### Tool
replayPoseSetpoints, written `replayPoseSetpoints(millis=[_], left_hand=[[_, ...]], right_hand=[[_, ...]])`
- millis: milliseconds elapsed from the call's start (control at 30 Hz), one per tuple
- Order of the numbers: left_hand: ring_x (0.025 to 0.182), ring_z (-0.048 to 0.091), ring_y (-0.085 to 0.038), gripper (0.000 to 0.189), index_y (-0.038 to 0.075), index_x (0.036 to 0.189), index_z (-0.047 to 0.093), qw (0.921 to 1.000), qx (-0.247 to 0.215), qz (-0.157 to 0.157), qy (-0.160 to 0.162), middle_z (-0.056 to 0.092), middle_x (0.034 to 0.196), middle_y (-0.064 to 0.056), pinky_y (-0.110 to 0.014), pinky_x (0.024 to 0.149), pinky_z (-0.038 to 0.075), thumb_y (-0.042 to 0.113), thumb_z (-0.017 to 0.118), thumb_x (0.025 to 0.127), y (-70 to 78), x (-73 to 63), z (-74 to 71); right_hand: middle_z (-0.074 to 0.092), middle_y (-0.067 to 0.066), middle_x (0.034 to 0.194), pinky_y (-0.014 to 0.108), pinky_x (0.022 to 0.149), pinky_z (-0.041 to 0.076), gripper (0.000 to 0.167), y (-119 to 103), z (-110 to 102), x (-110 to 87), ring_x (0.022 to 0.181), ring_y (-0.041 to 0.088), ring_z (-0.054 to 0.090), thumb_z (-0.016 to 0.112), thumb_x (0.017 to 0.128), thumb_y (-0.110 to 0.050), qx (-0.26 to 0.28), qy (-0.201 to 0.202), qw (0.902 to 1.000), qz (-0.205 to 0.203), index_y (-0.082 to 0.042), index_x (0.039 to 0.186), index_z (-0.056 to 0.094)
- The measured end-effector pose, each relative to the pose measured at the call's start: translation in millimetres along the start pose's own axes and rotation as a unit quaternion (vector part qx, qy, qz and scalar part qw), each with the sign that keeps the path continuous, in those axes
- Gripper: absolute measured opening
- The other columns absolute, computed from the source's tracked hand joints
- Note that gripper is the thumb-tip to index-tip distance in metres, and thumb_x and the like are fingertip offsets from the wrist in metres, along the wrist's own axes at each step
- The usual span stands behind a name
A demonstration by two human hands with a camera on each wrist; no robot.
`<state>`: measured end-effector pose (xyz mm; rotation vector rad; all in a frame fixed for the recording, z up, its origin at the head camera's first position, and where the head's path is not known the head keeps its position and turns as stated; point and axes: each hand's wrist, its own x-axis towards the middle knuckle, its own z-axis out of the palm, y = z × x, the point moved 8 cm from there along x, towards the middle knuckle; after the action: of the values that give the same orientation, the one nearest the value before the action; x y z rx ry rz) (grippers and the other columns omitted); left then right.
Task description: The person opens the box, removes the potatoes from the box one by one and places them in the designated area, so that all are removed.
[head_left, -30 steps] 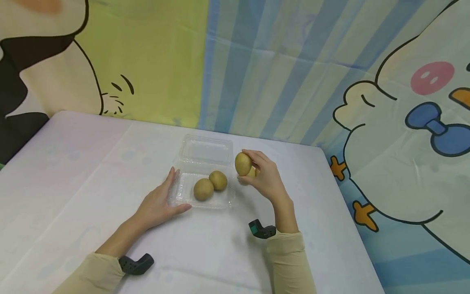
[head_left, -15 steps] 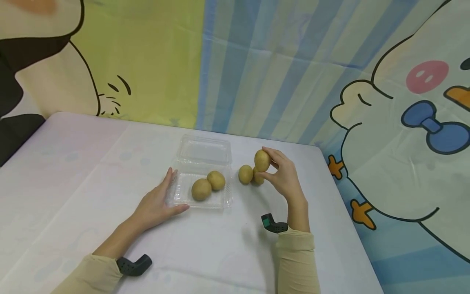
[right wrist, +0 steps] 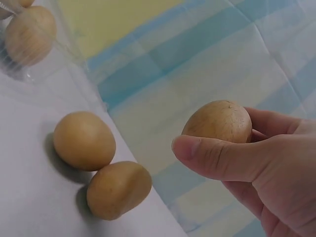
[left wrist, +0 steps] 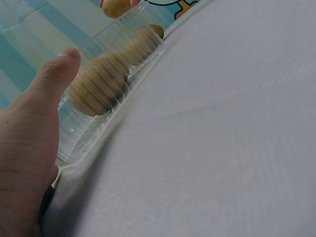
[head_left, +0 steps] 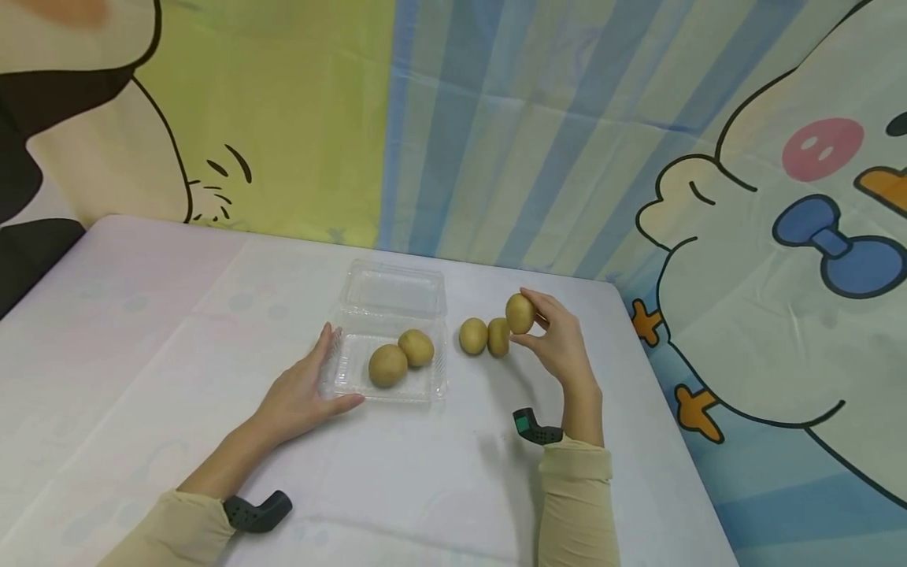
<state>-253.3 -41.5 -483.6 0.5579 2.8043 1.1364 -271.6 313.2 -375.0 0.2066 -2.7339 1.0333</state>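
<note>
My right hand (head_left: 563, 346) pinches a potato (head_left: 520, 314) between thumb and fingertips, held above the table right of the clear plastic box. In the right wrist view the thumb lies along the near side of this potato (right wrist: 219, 121). Two more potatoes, a rounder one (head_left: 473, 336) and a dented one (head_left: 498, 338), touch each other on the table just left of it. My left hand (head_left: 298, 398) rests against the box (head_left: 350, 378), its straight fingers along the left side and thumb at the front edge. Inside the box sit two potatoes, a front one (head_left: 387, 366) and a back one (head_left: 416, 348).
The box's hinged lid (head_left: 394, 288) lies open toward the back. A white cloth (head_left: 397, 480) covers the table. Behind the table hangs a printed curtain (head_left: 482, 142) with cartoon figures. Each wrist wears a black camera, the left one (head_left: 258, 512) and the right one (head_left: 536, 428).
My right hand has carried its potato to the right, away from the box, exposing the two potatoes on the table. My left hand keeps its place against the box.
</note>
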Motion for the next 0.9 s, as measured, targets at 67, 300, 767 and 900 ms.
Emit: replayPoseSetpoints(millis=[67,300,767,900], left_hand=[[0.138,0.033,-0.041,0.121,0.012,0.154,-0.003,1.0,-0.002,0.001,0.0,0.018,0.158,-0.013,-0.058,0.105,0.035,0.063,0.071,0.072,-0.3,-0.2,0.0],[0.137,0.033,-0.042,0.12,0.012,0.154,-0.004,1.0,-0.004,0.002,0.002,0.019,0.158,-0.013,-0.058,0.104,0.035,0.062,0.071,0.073,-0.8,-0.7,-0.5],[0.138,0.033,-0.041,0.121,0.012,0.154,-0.004,1.0,-0.003,0.003,0.001,0.018,0.158,-0.012,-0.057,0.105,0.035,0.062,0.071,0.073,-0.9,-0.5,-0.8],[0.137,0.033,-0.041,0.121,0.012,0.154,-0.004,1.0,-0.003,0.003,0.001,0.019,0.158,-0.013,-0.058,0.104,0.036,0.062,0.071,0.072,-0.7,-0.5,-0.7]], right_hand=[[0.051,0.008,0.137,0.031,0.1,0.046,0.075,4,0,-0.3,0.127,0.026,0.051,0.08,0.071,-0.001,-0.004,-0.001,1.0,0.005,-0.009,0.139,0.049],[0.052,0.009,0.136,0.032,0.1,0.047,0.076,20,0,-2.2,0.126,0.027,0.052,0.082,0.07,-0.003,-0.016,-0.005,0.9996,0.024,-0.009,0.138,0.049],[0.051,0.01,0.138,0.034,0.101,0.047,0.077,45,9,-4.0,0.126,0.028,0.051,0.081,0.07,-0.002,-0.001,-0.029,0.997,0.072,-0.009,0.139,0.048],[0.051,0.01,0.138,0.035,0.101,0.047,0.077,50,11,-4.9,0.126,0.029,0.051,0.082,0.07,-0.004,-0.007,-0.032,0.9963,0.079,-0.01,0.139,0.048]])
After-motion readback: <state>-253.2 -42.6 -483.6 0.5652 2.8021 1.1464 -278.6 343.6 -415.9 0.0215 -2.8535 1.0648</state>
